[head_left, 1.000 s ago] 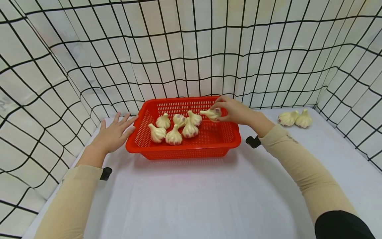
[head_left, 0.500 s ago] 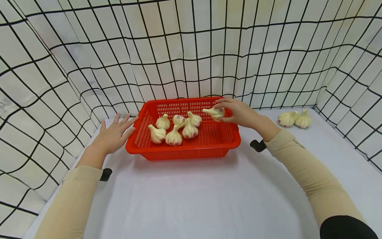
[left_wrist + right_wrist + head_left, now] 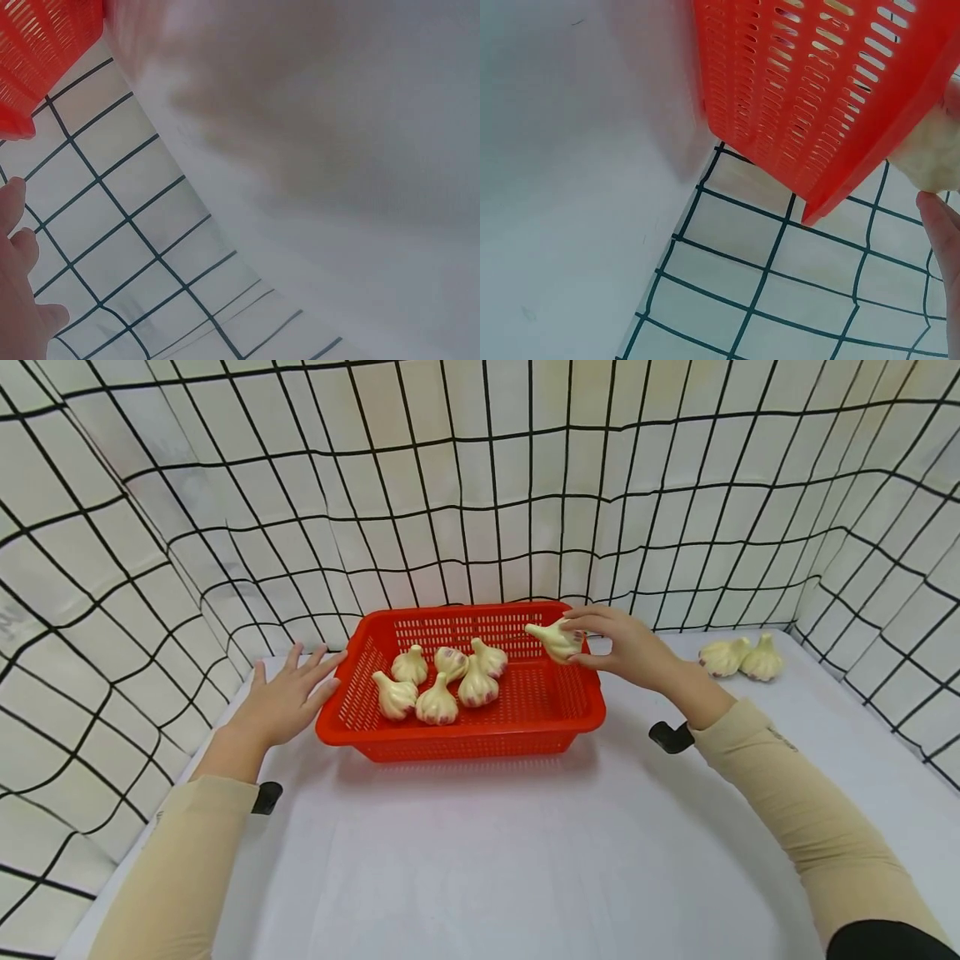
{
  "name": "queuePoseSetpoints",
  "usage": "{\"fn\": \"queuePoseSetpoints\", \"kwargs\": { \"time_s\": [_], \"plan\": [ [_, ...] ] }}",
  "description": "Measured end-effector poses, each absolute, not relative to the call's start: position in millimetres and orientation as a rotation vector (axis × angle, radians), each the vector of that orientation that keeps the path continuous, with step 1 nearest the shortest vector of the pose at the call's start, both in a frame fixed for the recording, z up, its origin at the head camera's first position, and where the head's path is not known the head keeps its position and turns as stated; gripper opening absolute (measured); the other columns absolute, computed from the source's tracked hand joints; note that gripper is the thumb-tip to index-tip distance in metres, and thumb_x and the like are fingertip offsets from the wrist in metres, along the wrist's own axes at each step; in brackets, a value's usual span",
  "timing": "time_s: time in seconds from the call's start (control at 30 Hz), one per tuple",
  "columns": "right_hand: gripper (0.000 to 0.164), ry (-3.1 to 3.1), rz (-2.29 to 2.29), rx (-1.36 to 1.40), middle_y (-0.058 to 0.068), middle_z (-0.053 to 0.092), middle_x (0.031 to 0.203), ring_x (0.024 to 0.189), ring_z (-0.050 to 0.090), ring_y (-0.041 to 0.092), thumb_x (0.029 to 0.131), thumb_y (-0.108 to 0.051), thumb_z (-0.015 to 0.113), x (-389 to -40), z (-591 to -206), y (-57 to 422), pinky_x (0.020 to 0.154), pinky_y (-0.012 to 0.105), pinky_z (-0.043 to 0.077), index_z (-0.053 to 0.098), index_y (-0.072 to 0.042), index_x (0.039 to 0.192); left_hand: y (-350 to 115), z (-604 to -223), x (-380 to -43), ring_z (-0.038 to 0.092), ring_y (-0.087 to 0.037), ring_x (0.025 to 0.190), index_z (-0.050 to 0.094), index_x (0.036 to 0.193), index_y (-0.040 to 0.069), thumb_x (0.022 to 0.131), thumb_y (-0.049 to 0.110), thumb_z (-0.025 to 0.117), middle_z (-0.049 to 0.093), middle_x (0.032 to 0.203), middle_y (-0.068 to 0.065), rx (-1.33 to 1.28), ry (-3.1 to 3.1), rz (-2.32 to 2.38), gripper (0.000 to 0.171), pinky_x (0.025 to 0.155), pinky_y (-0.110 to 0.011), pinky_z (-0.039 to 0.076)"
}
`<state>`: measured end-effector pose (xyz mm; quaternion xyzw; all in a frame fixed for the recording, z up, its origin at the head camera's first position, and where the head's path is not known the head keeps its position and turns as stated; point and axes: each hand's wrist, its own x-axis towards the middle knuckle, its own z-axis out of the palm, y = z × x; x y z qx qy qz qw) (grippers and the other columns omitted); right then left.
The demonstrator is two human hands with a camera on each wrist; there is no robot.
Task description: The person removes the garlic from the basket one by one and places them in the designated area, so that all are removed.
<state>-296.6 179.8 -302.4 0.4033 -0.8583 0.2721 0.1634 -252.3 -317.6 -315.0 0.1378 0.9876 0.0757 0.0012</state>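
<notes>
A red perforated plastic basket stands on the white table, with several garlic bulbs grouped in its left and middle part. Over the basket's right end, my right hand pinches one garlic bulb between thumb and fingers, its stem pointing left. The right wrist view catches part of that held bulb above the basket rim. My left hand lies with spread fingers, fingertips right at the basket's left rim. In the left wrist view, only some fingers of it show.
Two garlic bulbs lie side by side on the table at the back right. Black grid netting over white sheeting walls the back and both sides. The white tabletop stretches in front of the basket.
My right hand has moved right with the garlic bulb, from inside the basket toward its right rim. The left hand and the basket have stayed put.
</notes>
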Motion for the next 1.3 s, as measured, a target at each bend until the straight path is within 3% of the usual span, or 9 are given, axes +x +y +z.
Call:
{"fn": "queuePoseSetpoints", "kwargs": {
  "time_s": [0.3,0.57,0.77,1.07,1.3],
  "plan": [
    [0.048,-2.292,0.891,1.113,0.015,0.065,0.131,0.118,0.062,0.030,0.079,0.002,0.087,-290.8,-307.6,192.1,0.095,0.048,0.055,0.071,0.000,0.124,-318.2,-315.2,-252.5,-0.012,-0.046,0.153,0.020,0.165,0.016,0.109,0.055,0.022,0.013,0.167,-0.026,0.431,3.100,0.241,0.068,0.109,-0.075,-0.018],
    [0.054,-2.193,1.050,1.080,0.018,0.066,0.131,0.116,0.063,0.030,0.074,0.009,0.087,-283.0,-311.5,205.8,0.098,0.018,0.049,0.069,0.004,0.125,-318.1,-315.9,-253.0,-0.011,-0.046,0.153,0.021,0.165,0.016,0.109,0.055,0.022,0.013,0.167,-0.026,0.440,3.102,0.241,0.068,0.109,-0.075,-0.018],
    [0.054,-2.135,1.117,1.063,0.020,0.065,0.130,0.117,0.062,0.027,0.073,0.013,0.085,-278.4,-312.2,215.8,0.095,0.017,0.050,0.069,0.007,0.123,-318.6,-316.2,-253.3,-0.011,-0.046,0.153,0.021,0.165,0.016,0.109,0.055,0.021,0.014,0.167,-0.026,0.443,3.105,0.239,0.068,0.109,-0.075,-0.017],
    [0.054,-2.128,1.147,0.990,0.018,0.066,0.129,0.120,0.059,0.001,0.072,0.018,0.083,-273.1,-314.8,231.8,0.095,0.018,0.051,0.069,0.007,0.123,-319.2,-317.1,-251.5,-0.011,-0.046,0.153,0.021,0.165,0.016,0.109,0.055,0.022,0.014,0.167,-0.026,0.430,3.104,0.244,0.068,0.109,-0.075,-0.019],
    [0.055,-2.103,1.258,0.879,0.018,0.065,0.130,0.117,0.061,0.004,0.071,0.023,0.081,-265.1,-319.6,251.1,0.094,0.020,0.053,0.068,0.009,0.123,-317.8,-316.3,-250.3,-0.010,-0.046,0.153,0.022,0.165,0.016,0.109,0.055,0.023,0.014,0.167,-0.025,0.435,3.110,0.256,0.068,0.109,-0.074,-0.018]
  ]
}}
